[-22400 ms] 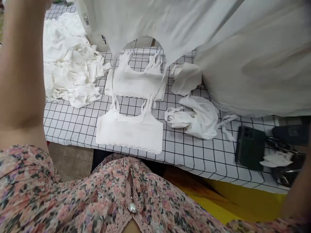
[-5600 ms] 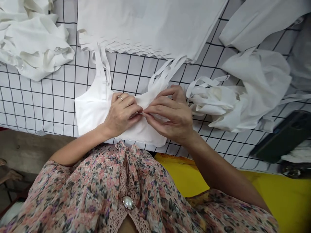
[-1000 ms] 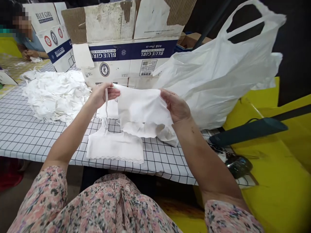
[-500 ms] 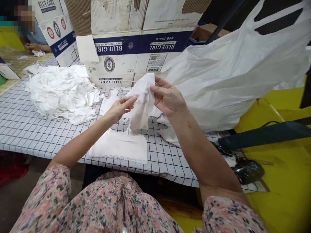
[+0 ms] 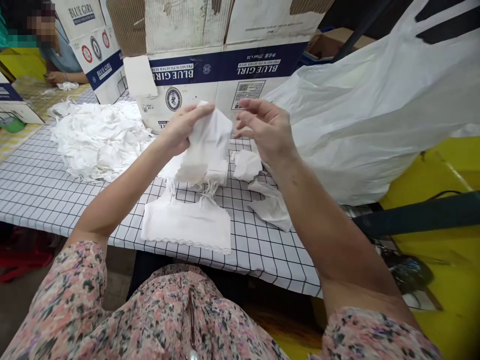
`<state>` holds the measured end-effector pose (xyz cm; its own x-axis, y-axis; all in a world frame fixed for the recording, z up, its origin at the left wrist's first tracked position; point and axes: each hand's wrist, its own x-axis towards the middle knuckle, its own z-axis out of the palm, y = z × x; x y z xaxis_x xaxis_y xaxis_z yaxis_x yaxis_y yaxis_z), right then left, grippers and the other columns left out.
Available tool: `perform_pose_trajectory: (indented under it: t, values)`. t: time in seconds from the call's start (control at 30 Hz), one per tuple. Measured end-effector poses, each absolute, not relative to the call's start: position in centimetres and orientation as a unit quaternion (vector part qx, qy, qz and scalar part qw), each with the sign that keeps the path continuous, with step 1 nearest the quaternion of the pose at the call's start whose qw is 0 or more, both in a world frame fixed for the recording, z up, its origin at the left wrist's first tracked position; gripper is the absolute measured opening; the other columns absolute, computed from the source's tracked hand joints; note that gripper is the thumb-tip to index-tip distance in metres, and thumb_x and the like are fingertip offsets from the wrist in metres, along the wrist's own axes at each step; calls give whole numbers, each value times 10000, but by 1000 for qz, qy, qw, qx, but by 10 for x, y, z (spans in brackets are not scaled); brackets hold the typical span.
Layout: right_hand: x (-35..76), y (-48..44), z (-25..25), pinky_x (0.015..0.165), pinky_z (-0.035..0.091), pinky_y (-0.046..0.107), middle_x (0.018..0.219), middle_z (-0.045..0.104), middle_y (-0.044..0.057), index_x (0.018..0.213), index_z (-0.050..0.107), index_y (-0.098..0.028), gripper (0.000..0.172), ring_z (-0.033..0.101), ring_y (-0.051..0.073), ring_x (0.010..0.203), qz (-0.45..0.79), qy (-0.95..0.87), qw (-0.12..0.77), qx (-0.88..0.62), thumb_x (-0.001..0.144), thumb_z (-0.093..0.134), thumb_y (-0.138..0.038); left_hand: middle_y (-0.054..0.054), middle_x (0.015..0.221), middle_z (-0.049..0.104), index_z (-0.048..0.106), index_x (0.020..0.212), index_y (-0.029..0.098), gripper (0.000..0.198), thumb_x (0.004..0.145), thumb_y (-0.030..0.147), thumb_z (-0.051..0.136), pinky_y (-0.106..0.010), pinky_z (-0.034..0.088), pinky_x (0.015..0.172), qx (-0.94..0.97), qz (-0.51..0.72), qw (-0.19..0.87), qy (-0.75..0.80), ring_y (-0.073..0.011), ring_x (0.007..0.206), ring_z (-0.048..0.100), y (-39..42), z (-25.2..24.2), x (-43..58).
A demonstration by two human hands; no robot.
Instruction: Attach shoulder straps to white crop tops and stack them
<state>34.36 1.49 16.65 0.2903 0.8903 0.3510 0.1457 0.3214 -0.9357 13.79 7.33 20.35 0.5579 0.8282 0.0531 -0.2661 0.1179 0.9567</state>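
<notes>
My left hand (image 5: 180, 129) pinches a thin white cloth garment (image 5: 210, 136) by its top edge, and the cloth hangs down above the table. Just right of it, my right hand (image 5: 269, 129) is raised with fingers spread and slightly blurred, apart from the cloth. Below lies a flat stack of white strappy tops (image 5: 187, 225) with wavy hems facing me and thin straps at the far side. Crumpled white pieces (image 5: 247, 165) lie beneath my right hand. A large heap of white cloth garments (image 5: 99, 142) is at the left.
An upturned-print cardboard box (image 5: 210, 70) stands behind the work. A big white plastic bag (image 5: 348, 115) bulges over the right side of the checked tablecloth (image 5: 123, 210). A dark bar (image 5: 420, 215) crosses at the right. Another person's hand (image 5: 56, 77) rests at the far left table.
My left hand has taken hold of the garment's top edge and moved up. My right hand has let go of the cloth, opened and moved slightly right.
</notes>
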Motion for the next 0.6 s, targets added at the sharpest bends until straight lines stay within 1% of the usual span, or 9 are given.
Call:
perform_pose_trajectory:
  t: [0.07,0.13,0.2,0.27,0.33,0.43,0.5,0.53,0.6]
  values:
    - [338,12,182,826,632,306,1169,760,27,1107,738,-301,325,693,189,1065,320,-570,603,-457,877,856,-496,-52,863,744,732,896,120,150,984,235,774,-365,611,990,615,293,694,235,-216,999,774,72,217,140]
    - [333,11,199,883,611,312,1131,763,37,1052,749,-271,374,685,196,1095,398,-628,531,-405,839,891,-543,-64,855,746,755,880,103,156,1004,196,748,-334,604,940,669,228,672,222,-178,900,762,74,228,141]
    - [331,12,214,845,596,317,1003,759,46,954,755,-227,433,686,188,986,462,-663,441,-390,760,951,-561,-67,831,745,765,851,86,198,1021,180,727,-291,591,838,693,211,655,217,-126,770,725,78,233,138]
    - [334,11,224,758,568,310,880,734,40,871,750,-196,453,651,162,847,473,-673,389,-416,696,1000,-530,-66,827,750,783,870,75,157,993,171,765,-252,561,731,705,193,650,207,-94,703,697,86,232,127]
    - [341,8,230,666,508,285,794,701,24,805,735,-173,467,602,129,753,456,-664,390,-447,638,1038,-487,-57,827,750,801,887,83,106,903,167,863,-232,531,657,718,176,645,197,-91,697,698,94,226,111]
    - [353,-2,236,621,432,256,739,665,-9,738,681,-165,525,568,91,711,442,-628,457,-449,555,1068,-470,-28,773,721,802,823,129,213,778,248,973,-232,494,590,739,175,619,200,-98,672,684,106,211,83]
    - [360,-8,239,628,418,245,737,659,-30,734,651,-178,536,574,81,719,435,-604,495,-447,543,1066,-459,-10,743,698,787,793,150,267,768,329,983,-225,485,583,748,187,604,201,-97,667,673,113,206,68]
    - [363,-10,240,618,405,241,726,651,-38,734,642,-186,532,571,78,711,432,-598,500,-454,544,1062,-452,-5,740,690,778,790,153,286,777,358,976,-220,489,591,749,197,600,202,-98,676,673,115,205,63]
    - [371,-14,241,573,369,240,694,639,-41,721,644,-195,517,549,76,663,430,-598,469,-488,546,1054,-456,-2,736,673,752,781,147,320,809,395,952,-216,507,623,745,225,595,203,-104,710,676,120,209,58]
